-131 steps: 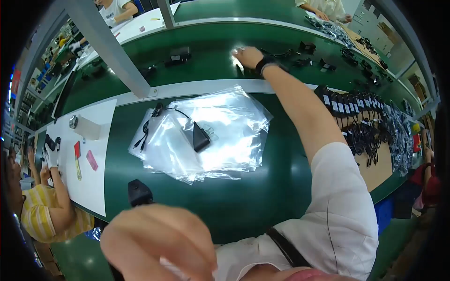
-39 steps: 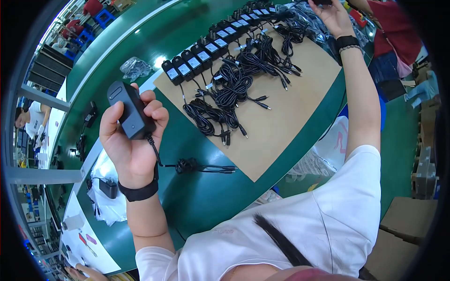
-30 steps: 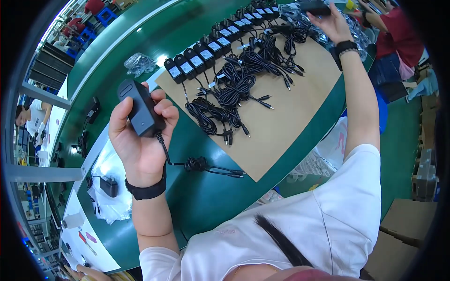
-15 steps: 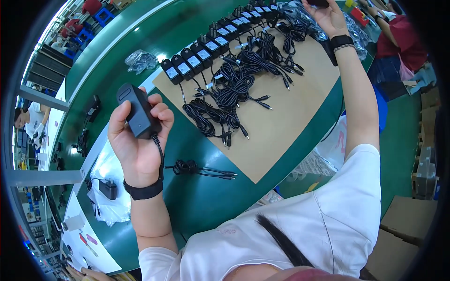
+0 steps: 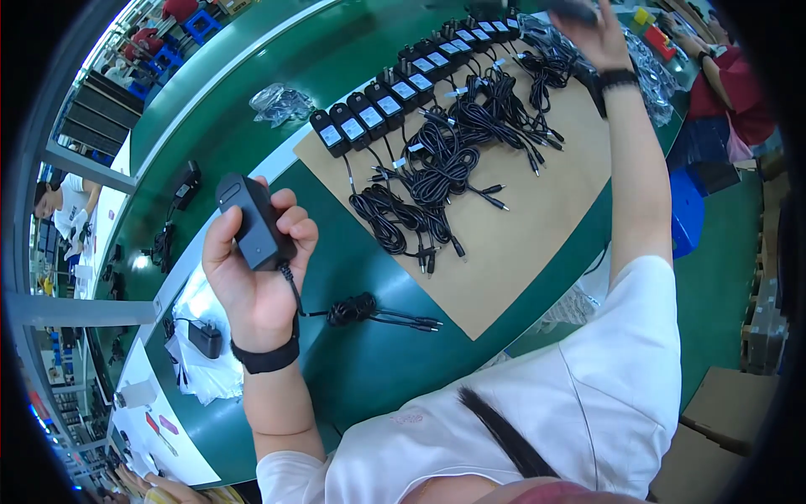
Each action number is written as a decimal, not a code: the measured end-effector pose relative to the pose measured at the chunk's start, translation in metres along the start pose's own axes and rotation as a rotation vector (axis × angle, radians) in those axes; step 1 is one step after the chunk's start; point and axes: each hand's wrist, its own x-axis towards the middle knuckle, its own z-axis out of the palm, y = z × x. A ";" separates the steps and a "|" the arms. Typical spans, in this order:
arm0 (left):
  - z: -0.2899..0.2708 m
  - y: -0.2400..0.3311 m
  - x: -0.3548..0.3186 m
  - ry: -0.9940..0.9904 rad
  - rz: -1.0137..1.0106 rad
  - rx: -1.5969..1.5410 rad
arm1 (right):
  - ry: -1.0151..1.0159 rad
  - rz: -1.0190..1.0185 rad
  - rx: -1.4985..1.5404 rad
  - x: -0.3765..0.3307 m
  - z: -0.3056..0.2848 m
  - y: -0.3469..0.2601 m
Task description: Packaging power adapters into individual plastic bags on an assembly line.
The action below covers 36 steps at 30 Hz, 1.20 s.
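My left hand (image 5: 264, 298) is wrapped round a black power adapter (image 5: 256, 223), raised above the green table. Its cord runs down past my wrist to a tied cable bundle (image 5: 351, 311), whose plug ends point right. At the upper right, my right hand (image 5: 594, 42) grips a dark object (image 5: 574, 10), smeared by motion and partly cut off by the frame's top. Between my arms, a row of black adapters (image 5: 369, 115) with pale labels lines the far edge of a brown cardboard sheet (image 5: 483, 281). Their coiled black cables (image 5: 445, 164) lie toward me on the sheet.
Crumpled clear bags (image 5: 279, 104) lie beyond the row, with more plastic (image 5: 642, 71) near my right hand. Another adapter (image 5: 204, 338) rests on a plastic bag (image 5: 201, 378) at the left. A co-worker (image 5: 735, 84) in dark red sits at the right; cardboard boxes (image 5: 726, 403) stand below.
The view has shifted, so the table's things appear farther right. My right hand is lower in the picture and blurred. My left hand keeps its hold on the adapter.
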 end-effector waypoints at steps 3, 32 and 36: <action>-0.003 0.004 0.001 0.012 0.002 0.042 | -0.258 0.251 -0.666 -0.055 -0.102 -0.017; 0.042 -0.154 0.077 -0.528 0.106 0.835 | -0.343 0.152 -0.755 -0.190 0.105 0.023; 0.042 -0.136 0.080 -0.660 0.662 1.434 | -0.526 0.264 -0.854 -0.171 0.115 -0.004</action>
